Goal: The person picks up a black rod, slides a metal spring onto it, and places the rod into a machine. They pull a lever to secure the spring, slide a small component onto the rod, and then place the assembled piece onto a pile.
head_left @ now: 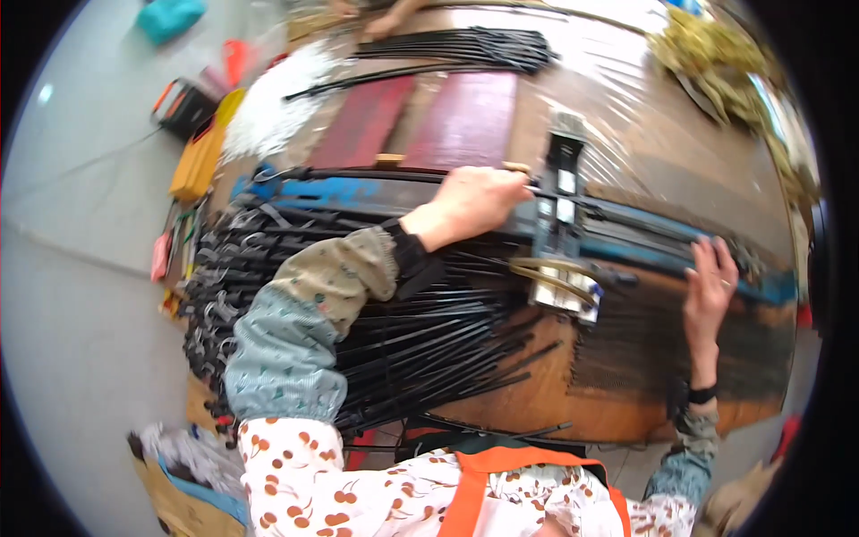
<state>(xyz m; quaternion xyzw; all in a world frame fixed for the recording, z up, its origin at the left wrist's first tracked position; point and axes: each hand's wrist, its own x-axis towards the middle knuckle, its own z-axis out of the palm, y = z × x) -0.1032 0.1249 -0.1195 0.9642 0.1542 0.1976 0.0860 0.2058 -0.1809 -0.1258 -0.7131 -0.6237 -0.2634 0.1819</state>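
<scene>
My left hand [474,204] is closed round a thin black rod [367,174] that runs in from the left above a blue metal rail [407,199]. Its fingertips are just left of a black and silver metal fixture [562,210] standing across the rail. A brass-coloured ring [557,276] sits at the fixture's near end. Right of the fixture, more dark rods [635,221] lie along the rail. My right hand [709,291] is over the rail's right part, fingers stretched and apart, seemingly holding nothing; whether it touches the rods I cannot tell.
A big pile of black rods [420,353] with hooked ends covers the table's left and near side. Farther off are dark red boards [465,121], a rod bundle [456,49], white strips [282,98] and a yellow-green wrapped bundle [711,58]. Another person's hand [383,25] shows at the far edge.
</scene>
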